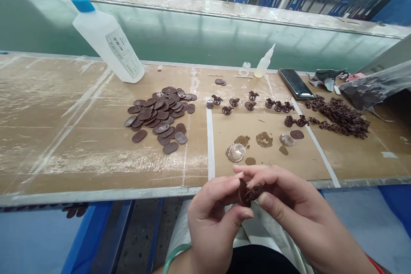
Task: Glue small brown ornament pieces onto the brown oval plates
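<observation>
- Pinching a brown oval disc (243,193) between thumb and fingertips, the left hand (212,220) holds it just below the near edge of the table (64,137), over the lap.
- The right hand (289,212) meets it from the other side, thumb and forefinger closed on a small horse figure (256,189) that is set against the disc's face. The two hands touch at the fingertips.
- One green bangle (175,254) sits on the left wrist.
- One heap of loose discs (160,115) lies well ahead and to the left; they overlap too much to count.
- About ten mounted horses (253,95) stand in a loose row straight ahead of the hands.
- One heap of bare horse pieces (340,115) lies to the right, too tangled to count.
- Two clear round caps (236,153) rest on the cardboard nearest the hands.
- Two squeeze bottles: a large bottle (107,45) with a blue nozzle, tilted, and a small bottle (263,65).
- One phone (296,84) lies flat beside the small bottle.
</observation>
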### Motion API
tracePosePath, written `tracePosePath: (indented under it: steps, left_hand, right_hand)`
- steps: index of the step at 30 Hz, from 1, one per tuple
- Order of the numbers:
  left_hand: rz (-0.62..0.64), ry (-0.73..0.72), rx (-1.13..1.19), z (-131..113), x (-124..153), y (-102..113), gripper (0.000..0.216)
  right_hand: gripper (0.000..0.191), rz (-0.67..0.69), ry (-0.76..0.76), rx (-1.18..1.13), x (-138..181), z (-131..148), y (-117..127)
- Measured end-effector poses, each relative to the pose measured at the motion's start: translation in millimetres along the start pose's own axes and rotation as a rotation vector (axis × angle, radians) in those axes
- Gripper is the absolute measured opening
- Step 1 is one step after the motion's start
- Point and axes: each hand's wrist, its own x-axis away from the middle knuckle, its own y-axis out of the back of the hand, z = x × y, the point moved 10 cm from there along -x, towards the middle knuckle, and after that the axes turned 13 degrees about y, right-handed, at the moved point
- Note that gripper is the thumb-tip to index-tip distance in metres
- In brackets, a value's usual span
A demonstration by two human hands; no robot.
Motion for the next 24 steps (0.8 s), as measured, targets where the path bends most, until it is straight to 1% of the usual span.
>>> tracePosePath:
  steps: [7,13,16,21,24]
  left_hand:
    - [-0.006,-0.010,-0.018,-1,1,1,0.036]
    - [-0.023,-0.075,-0.067,-11,2,-1,0.036]
    - [-0.046,-0.085,-0.064,-12,2,0,0.034]
    - [-0.102,-0.051,-0.032,-6,4,3,0.030]
    - [-0.096,-0.031,0.000,-2,4,2,0.028]
  right_hand:
    - [0.014,0.038,0.070,0.131,-3,12,1]
    - [0.020,0.067,0.127,0.189,-2,19,0]
    - [0.020,0.057,0.132,0.191,-3,18,0]
    - [0.017,0.053,0.152,0.143,-8,19,-3]
    - [0.019,0.040,0.179,0.110,-10,22,-4]
